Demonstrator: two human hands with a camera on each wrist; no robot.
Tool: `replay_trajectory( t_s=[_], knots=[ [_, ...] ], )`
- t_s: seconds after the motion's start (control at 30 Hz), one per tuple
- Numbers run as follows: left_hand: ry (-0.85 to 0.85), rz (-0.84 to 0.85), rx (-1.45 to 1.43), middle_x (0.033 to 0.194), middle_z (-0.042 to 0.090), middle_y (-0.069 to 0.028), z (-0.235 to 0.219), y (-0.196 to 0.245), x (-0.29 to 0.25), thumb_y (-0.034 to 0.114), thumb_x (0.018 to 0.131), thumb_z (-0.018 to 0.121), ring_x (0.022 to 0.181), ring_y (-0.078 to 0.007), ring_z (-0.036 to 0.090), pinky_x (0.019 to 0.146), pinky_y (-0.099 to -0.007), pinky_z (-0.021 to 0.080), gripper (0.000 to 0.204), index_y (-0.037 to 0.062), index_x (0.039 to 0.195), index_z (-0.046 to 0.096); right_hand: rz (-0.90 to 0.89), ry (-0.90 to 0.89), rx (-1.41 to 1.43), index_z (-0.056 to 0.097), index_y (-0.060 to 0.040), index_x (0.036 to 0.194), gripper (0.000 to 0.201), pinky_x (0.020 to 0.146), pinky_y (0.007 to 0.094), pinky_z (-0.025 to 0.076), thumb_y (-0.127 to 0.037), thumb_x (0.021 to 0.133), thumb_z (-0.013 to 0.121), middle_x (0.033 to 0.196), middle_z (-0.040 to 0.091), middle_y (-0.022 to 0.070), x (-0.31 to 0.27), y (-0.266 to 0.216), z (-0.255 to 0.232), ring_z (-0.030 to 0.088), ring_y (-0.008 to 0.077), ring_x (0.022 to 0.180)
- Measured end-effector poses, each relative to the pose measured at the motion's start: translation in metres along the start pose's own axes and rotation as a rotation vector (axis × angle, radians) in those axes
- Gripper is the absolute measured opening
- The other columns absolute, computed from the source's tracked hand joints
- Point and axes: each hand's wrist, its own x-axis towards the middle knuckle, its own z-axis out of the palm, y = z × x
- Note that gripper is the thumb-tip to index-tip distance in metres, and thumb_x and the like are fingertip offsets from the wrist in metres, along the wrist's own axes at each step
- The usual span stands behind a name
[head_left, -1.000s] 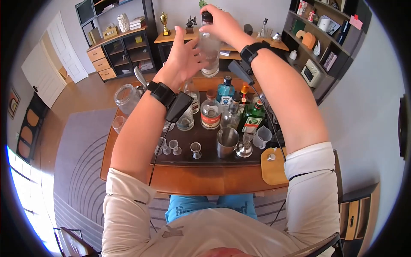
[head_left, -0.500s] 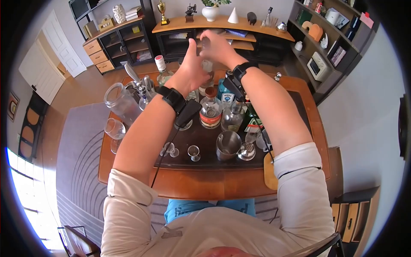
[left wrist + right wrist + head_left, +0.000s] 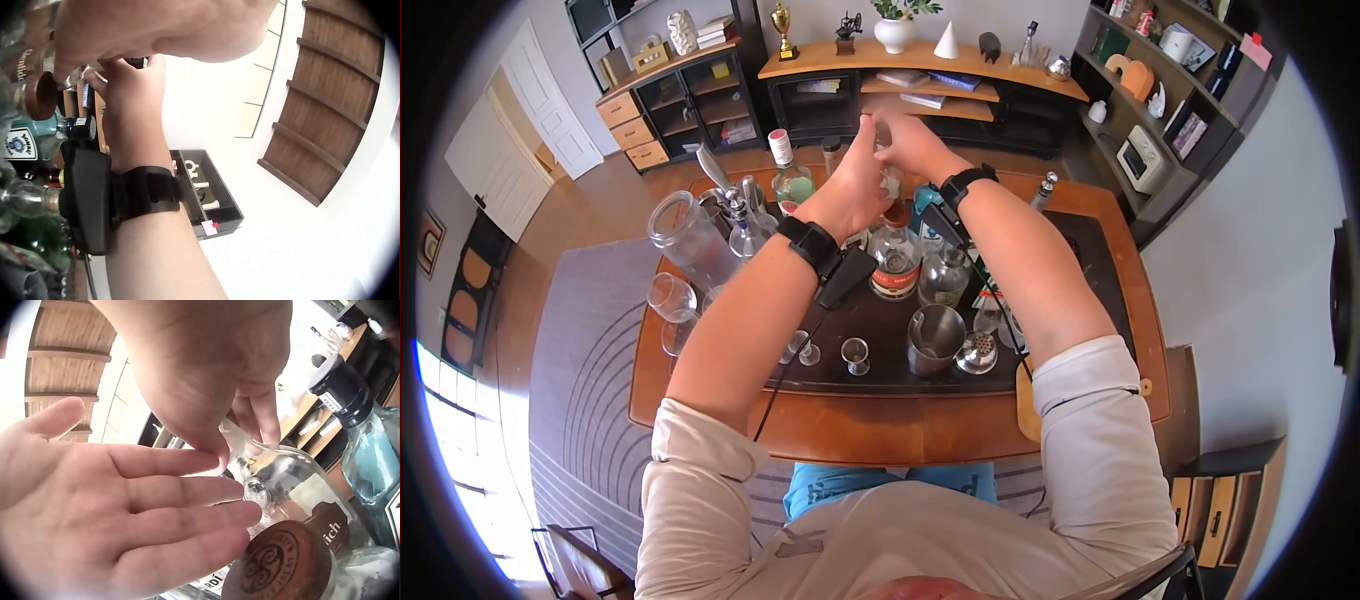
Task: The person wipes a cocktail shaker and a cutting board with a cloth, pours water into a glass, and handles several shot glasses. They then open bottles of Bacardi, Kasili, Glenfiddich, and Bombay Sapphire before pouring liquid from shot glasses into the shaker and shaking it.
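At the back of the table, my right hand [image 3: 912, 142] grips the top of a clear glass bottle [image 3: 890, 182]; its cap is hidden by the fingers. My left hand [image 3: 855, 185] is beside it, and in the right wrist view this left hand [image 3: 144, 506] shows its palm and straight fingers close to the glass. Whether they touch it, I cannot tell. Just in front stands a bottle with a round wooden stopper [image 3: 278, 562] and a red-banded label. A blue bottle [image 3: 369, 456] with a dark cap stands to the right.
Nearer on the table [image 3: 850, 408] are a metal shaker cup [image 3: 935, 340], a strainer [image 3: 977, 353] and a jigger [image 3: 855, 356]. A large jar [image 3: 690, 240] and a stemmed glass [image 3: 671, 297] stand left. A red-capped bottle [image 3: 792, 185] is at the back left.
My right hand has brought the clear bottle down from above the table, behind the other bottles. My left hand has come down alongside, and both hands are closer together.
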Motion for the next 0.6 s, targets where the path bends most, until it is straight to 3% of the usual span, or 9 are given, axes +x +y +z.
replay_trajectory(
  t_s=[0.03,0.1,0.3,0.37,0.43,0.47,0.5,0.57,0.6],
  knots=[
    [0.015,0.014,0.007,0.176,-0.006,-0.0314,0.001,0.000,-0.001,0.088,0.099,0.023,0.164,-0.0472,-0.006,0.133,-0.0517,0.005,0.124,-0.0171,0.164,0.005,-0.001,0.002,-0.003,0.057,-0.0034,0.123,0.047,0.065,0.0403,0.055,0.000,0.082,0.078,0.089,0.070,0.0160,0.001,0.001,-0.001,0.071,0.0256,0.077],
    [0.027,0.015,0.016,0.175,-0.003,-0.0325,0.003,0.002,-0.004,0.087,0.099,0.023,0.164,-0.0472,-0.004,0.133,-0.0516,0.006,0.125,-0.0181,0.163,0.005,0.120,-0.041,-0.056,0.065,-0.0017,0.120,0.055,0.093,0.0448,0.055,-0.013,0.072,0.089,0.117,0.073,0.0214,0.003,0.003,-0.004,0.070,0.0406,0.109],
    [0.008,-0.025,-0.019,0.174,-0.002,-0.0362,-0.003,0.006,-0.010,0.086,0.100,0.027,0.164,-0.0469,-0.001,0.133,-0.0511,0.008,0.125,-0.0195,0.162,0.004,0.171,-0.164,0.012,0.066,0.0005,0.118,0.052,0.091,0.0433,0.054,-0.010,0.073,0.088,0.114,0.075,0.0194,0.007,0.021,-0.003,0.072,0.0350,0.104],
    [0.002,-0.018,-0.021,0.174,-0.003,-0.0367,-0.003,0.007,-0.017,0.086,0.100,0.028,0.164,-0.0463,0.000,0.133,-0.0512,0.009,0.125,-0.0198,0.162,0.003,0.137,-0.218,-0.019,0.064,0.0003,0.129,0.060,0.094,0.0397,0.055,-0.011,0.075,0.087,0.122,0.074,0.0174,0.004,0.008,-0.011,0.072,0.0304,0.107],
    [0.040,0.031,-0.010,0.174,0.001,-0.0362,-0.003,0.005,-0.025,0.082,0.102,0.033,0.164,-0.0448,0.004,0.133,-0.0510,0.011,0.121,-0.0193,0.162,0.006,0.042,-0.187,-0.097,0.053,0.0011,0.149,0.072,0.084,0.0398,0.058,-0.009,0.083,0.081,0.118,0.073,0.0205,-0.008,-0.018,-0.026,0.073,0.0285,0.104],
    [0.040,0.037,-0.015,0.174,0.001,-0.0362,-0.005,0.004,-0.034,0.082,0.102,0.033,0.164,-0.0448,0.004,0.133,-0.0510,0.011,0.121,-0.0193,0.162,0.006,0.205,-0.180,0.037,0.050,0.0007,0.152,0.080,0.085,0.0402,0.058,-0.014,0.081,0.083,0.118,0.075,0.0207,-0.017,-0.041,-0.049,0.074,0.0304,0.104],
    [0.035,0.112,0.008,0.174,0.006,-0.0361,-0.008,0.004,-0.043,0.080,0.103,0.034,0.164,-0.0444,0.008,0.133,-0.0508,0.013,0.118,-0.0187,0.162,0.009,0.162,-0.112,-0.140,0.056,0.0026,0.147,0.077,0.085,0.0402,0.059,-0.022,0.079,0.085,0.120,0.076,0.0211,-0.014,-0.026,-0.053,0.075,0.0319,0.104],
    [0.027,0.190,0.029,0.173,0.010,-0.0360,-0.012,0.000,-0.057,0.078,0.105,0.036,0.164,-0.0440,0.012,0.133,-0.0507,0.016,0.115,-0.0182,0.163,0.011,0.318,-0.350,-0.362,0.057,0.0053,0.147,0.086,0.101,0.0411,0.056,-0.027,0.075,0.092,0.133,0.070,0.0273,-0.016,-0.041,-0.077,0.070,0.0350,0.120],
    [0.043,0.225,0.020,0.173,0.013,-0.0359,-0.014,-0.001,-0.062,0.076,0.106,0.036,0.163,-0.0444,0.016,0.133,-0.0506,0.019,0.112,-0.0173,0.163,0.012,0.336,-0.435,-0.418,0.060,0.0050,0.145,0.084,0.101,0.0411,0.056,-0.028,0.075,0.093,0.133,0.070,0.0260,-0.020,-0.041,-0.081,0.070,0.0351,0.120]
  ],
)
